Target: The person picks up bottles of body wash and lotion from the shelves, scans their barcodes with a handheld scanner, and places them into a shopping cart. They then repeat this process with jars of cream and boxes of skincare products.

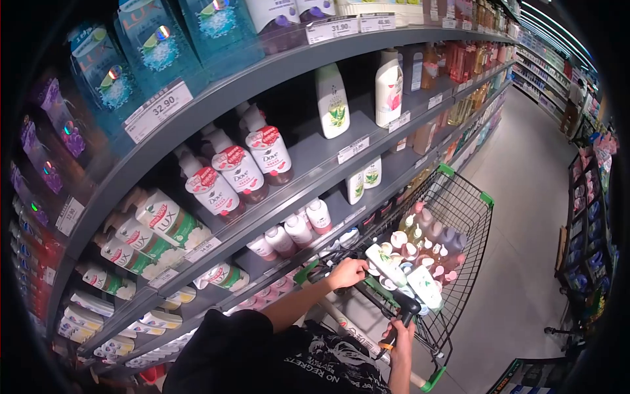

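Observation:
My left hand (348, 272) is at the near edge of a wire shopping cart (469, 203) with green corners, its fingers curled beside a white bottle with a green label (385, 264); what they hold, if anything, is hidden. My right hand (399, 335) is wrapped round the handle of a black handheld device (407, 308), over the cart's near side. Many bottles with pumps and caps fill the cart, and another white and green bottle (424, 286) lies on top of them near the device.
Shelves (302, 174) of bottles run along the left, with Dove pump bottles (243, 172) and a white and green bottle (333, 102). The aisle floor (525, 197) stretches away to the right. A person (575, 105) stands far off; display racks (584, 217) line the right side.

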`<state>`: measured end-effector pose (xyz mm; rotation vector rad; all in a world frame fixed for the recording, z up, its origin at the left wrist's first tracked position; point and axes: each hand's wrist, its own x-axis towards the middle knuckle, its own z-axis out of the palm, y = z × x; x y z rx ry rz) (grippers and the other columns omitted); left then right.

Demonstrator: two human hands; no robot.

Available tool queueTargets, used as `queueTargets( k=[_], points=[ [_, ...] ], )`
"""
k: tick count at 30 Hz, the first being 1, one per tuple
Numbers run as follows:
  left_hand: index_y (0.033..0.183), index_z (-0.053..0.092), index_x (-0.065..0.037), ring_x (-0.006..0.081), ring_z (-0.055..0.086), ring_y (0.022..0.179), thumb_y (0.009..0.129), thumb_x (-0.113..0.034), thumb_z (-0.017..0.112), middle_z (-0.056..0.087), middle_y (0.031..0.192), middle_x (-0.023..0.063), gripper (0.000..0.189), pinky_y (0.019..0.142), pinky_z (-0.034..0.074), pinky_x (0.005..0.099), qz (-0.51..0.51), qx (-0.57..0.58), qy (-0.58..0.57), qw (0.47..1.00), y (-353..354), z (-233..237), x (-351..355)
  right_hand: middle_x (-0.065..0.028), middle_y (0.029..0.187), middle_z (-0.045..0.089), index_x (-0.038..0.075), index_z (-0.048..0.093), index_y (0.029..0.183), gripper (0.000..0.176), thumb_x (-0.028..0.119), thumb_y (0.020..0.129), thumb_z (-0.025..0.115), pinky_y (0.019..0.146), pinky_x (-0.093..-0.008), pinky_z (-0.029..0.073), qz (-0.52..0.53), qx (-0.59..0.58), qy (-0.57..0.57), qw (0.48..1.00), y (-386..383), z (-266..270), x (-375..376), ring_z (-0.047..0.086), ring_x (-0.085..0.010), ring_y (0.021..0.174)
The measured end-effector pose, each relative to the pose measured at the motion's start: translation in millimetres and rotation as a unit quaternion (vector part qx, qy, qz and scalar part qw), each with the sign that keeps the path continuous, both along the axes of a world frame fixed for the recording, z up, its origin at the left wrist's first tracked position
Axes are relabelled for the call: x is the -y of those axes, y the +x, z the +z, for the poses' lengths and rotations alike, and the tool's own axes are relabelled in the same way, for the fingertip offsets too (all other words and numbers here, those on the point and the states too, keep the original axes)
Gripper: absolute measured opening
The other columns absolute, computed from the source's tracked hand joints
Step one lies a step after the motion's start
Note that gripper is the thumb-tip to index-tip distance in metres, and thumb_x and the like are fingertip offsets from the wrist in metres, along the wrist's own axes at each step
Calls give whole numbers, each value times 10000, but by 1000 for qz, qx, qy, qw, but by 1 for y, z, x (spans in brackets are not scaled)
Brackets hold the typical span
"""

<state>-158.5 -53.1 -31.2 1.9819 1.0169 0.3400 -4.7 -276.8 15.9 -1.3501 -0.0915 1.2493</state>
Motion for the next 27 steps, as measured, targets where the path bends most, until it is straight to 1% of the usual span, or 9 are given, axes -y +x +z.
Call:
queueTargets(
  k=[4, 7, 8, 11, 13, 15, 18, 21, 27],
  points=[
    [1063, 643, -55, 271, 676, 801, 799, -46, 588, 690, 885, 127, 271, 710, 529, 361, -58, 20, 81, 995, -34, 5, 15, -66, 650, 526, 30, 525, 1120, 319, 81, 808, 569, 454, -285, 454, -28, -29, 3, 999, -24, -1, 6, 496, -154, 477],
    [1114, 621, -46, 320, 612, 1018, 787, -14, 609, 601, 1151, 145, 328, 889, 494, 357, 31, 163, 154, 974, -67, 52, 34, -64, 632, 519, 29, 529, 1118, 321, 97, 808, 573, 436, -285, 438, -28, -36, -21, 999, -39, -1, 12, 490, -159, 465],
    [1133, 614, -44, 314, 619, 1009, 782, -7, 615, 604, 1120, 144, 353, 895, 495, 359, 115, 169, 179, 962, -79, 94, 42, -64, 632, 519, 29, 529, 1118, 321, 97, 808, 573, 436, -285, 438, -24, -30, -19, 999, -42, -1, 14, 490, -159, 465],
    [1121, 557, 15, 262, 604, 961, 758, 51, 625, 571, 1072, 154, 372, 881, 495, 340, 354, 208, 331, 849, -122, 180, 44, -62, 628, 514, 57, 508, 1123, 308, 84, 823, 569, 431, -280, 438, -50, -46, -33, 997, -52, -3, 19, 495, -162, 482],
    [1215, 440, 58, 219, 487, 1150, 792, 65, 619, 461, 1210, 135, 459, 993, 417, 352, 390, 332, 362, 779, -154, 189, 33, -61, 623, 515, 59, 526, 1065, 261, 140, 822, 578, 441, -304, 436, -36, -43, -22, 998, -54, -12, 24, 490, -174, 468],
    [1319, 337, 65, 251, 426, 1221, 809, 41, 636, 396, 1294, 155, 592, 1058, 338, 362, 407, 323, 415, 747, -168, 206, 20, -53, 633, 520, 72, 522, 1067, 262, 158, 829, 586, 452, -309, 443, -32, -12, -39, 999, -55, -20, 29, 500, -170, 484],
    [1379, 266, 71, 289, 396, 1250, 808, 12, 667, 347, 1332, 201, 700, 1083, 301, 387, 478, 232, 389, 753, -180, 230, 5, -48, 633, 524, 71, 513, 1058, 260, 157, 827, 595, 449, -297, 448, -45, 3, -36, 998, -74, 1, 30, 498, -160, 473],
    [1405, 211, 76, 307, 389, 1264, 798, -32, 715, 352, 1340, 249, 796, 1080, 303, 401, 436, 267, 375, 773, -193, 225, -13, -49, 659, 531, 72, 475, 1028, 264, 161, 827, 621, 408, -274, 447, -56, 39, -26, 997, -82, -1, 37, 512, -152, 453],
    [1303, 355, 100, 302, 614, 1026, 806, -130, 753, 595, 1153, 246, 677, 932, 447, 382, 413, 220, 312, 827, -219, 236, -19, -45, 653, 522, 56, 482, 1016, 267, 168, 836, 644, 402, -256, 432, -112, 81, -17, 990, -110, 14, 61, 504, -135, 447]
  ],
)
